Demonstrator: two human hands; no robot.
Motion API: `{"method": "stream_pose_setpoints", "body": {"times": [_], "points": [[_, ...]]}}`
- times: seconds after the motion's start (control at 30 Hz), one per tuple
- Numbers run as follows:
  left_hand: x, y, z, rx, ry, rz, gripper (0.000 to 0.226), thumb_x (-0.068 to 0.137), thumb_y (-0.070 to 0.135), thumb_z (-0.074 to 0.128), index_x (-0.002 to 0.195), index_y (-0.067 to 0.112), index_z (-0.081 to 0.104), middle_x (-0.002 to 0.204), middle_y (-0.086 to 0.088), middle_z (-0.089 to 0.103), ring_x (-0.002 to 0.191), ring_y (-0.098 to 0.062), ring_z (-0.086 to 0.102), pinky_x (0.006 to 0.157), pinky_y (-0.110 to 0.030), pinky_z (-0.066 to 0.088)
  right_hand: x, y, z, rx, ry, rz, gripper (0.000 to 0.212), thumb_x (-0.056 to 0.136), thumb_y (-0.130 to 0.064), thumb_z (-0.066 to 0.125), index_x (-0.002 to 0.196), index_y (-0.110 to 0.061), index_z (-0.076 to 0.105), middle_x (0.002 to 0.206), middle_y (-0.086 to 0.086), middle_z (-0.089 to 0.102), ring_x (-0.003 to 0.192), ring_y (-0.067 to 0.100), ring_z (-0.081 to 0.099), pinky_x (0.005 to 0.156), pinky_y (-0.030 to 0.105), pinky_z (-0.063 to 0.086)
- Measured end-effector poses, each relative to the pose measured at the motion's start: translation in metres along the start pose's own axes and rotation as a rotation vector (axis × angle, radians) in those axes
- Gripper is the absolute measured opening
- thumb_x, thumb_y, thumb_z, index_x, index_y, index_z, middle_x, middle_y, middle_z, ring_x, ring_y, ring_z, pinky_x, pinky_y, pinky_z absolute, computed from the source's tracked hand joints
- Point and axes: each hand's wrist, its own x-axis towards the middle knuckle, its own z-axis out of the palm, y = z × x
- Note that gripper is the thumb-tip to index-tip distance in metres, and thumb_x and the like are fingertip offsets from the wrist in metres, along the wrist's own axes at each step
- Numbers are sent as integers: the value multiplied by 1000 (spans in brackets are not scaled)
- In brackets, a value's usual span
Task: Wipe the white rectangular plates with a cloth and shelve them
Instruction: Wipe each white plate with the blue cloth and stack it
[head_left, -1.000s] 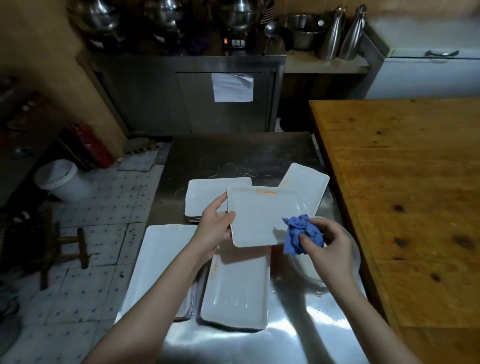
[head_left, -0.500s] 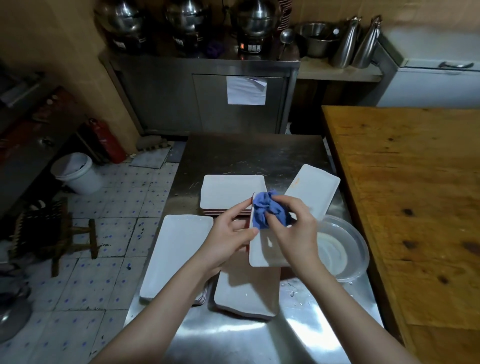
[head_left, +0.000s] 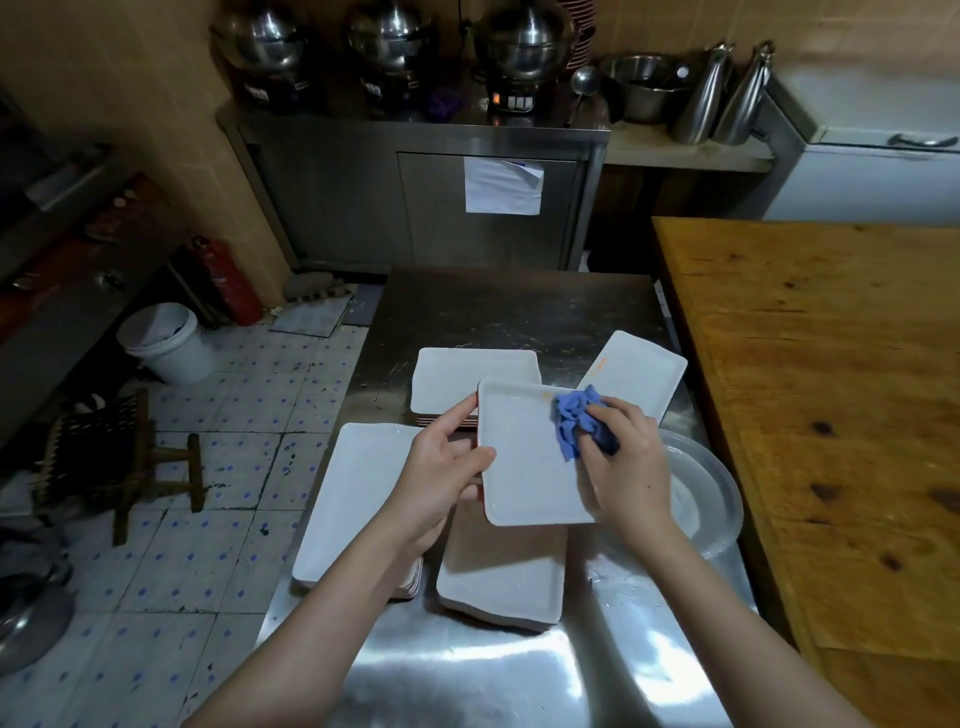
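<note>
A stack of white rectangular plates (head_left: 353, 499) lies at the left of the steel table (head_left: 493, 312). The left hand (head_left: 441, 467) pinches the left edge of 1 plate (head_left: 524, 467), held above the stacks. Since 0.5 s ago the plate has turned face-up, and the blue cloth (head_left: 574, 415), bunched in the curled fingers of the right hand (head_left: 623, 467), now rubs its upper right corner beside an orange mark (head_left: 546, 396). Wiping looks underway, with shelving not yet begun.

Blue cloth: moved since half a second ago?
Yes. The blue cloth in the right hand has shifted right, away from the far plate stack toward the angled plate.
</note>
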Motion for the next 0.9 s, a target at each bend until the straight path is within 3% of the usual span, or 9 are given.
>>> {"method": "stream_pose_setpoints", "body": {"times": [0.1, 0.23, 0.33, 0.47, 0.63, 0.8, 0.9], "points": [[-2, 0, -6, -20, 2, -3, 67, 84, 3, 58, 144, 29, 42, 108, -9, 73, 93, -21, 72, 62, -27, 56, 2, 15, -6, -16, -14, 135, 29, 82, -8, 66, 111, -10, 65, 120, 4, 58, 107, 23, 51, 86, 24, 36], [-4, -2, -8, -73, -1, -14, 68, 78, 7, 60, 139, 32, 46, 108, -10, 73, 91, -22, 72, 55, -22, 54, 1, 4, -6, 51, -3, 158, 29, 82, -4, 66, 111, -6, 65, 117, 6, 58, 104, 22, 55, 88, 14, 33], [-3, -6, -7, -107, -9, -9, 57, 85, 1, 59, 130, 36, 52, 112, -10, 72, 99, -25, 71, 61, -28, 58, -4, -23, 2, 115, -59, 50, 32, 80, 0, 67, 111, -5, 65, 117, 9, 59, 104, 25, 56, 90, 22, 38], [-3, -9, -2, -113, -31, 5, 53, 91, -6, 50, 116, 39, 64, 109, -10, 72, 91, -21, 72, 62, -28, 57, -10, -59, 13, 158, -188, -157, 35, 81, -1, 66, 115, -7, 64, 124, 10, 57, 108, 26, 55, 94, 32, 43], [-2, -10, -5, -137, -23, 17, 53, 92, -6, 51, 123, 36, 60, 111, -13, 71, 95, -23, 71, 68, -33, 58, -5, -61, 12, 146, -262, -204, 34, 84, -4, 64, 118, -9, 63, 129, 9, 55, 113, 26, 52, 97, 27, 38], [-2, -12, -12, -147, 0, 8, 55, 91, -6, 53, 130, 33, 55, 117, -13, 69, 102, -26, 69, 68, -35, 58, 1, -31, -4, 11, -174, -139, 33, 80, -7, 69, 113, -11, 66, 122, 5, 61, 103, 28, 54, 89, 30, 40], [-2, -12, -19, -132, 2, 11, 57, 91, -3, 55, 136, 31, 51, 117, -13, 69, 103, -26, 69, 69, -34, 58, 6, -5, -16, -82, -132, -40, 34, 80, -6, 68, 114, -11, 66, 123, 5, 61, 106, 29, 52, 89, 30, 37]]}}
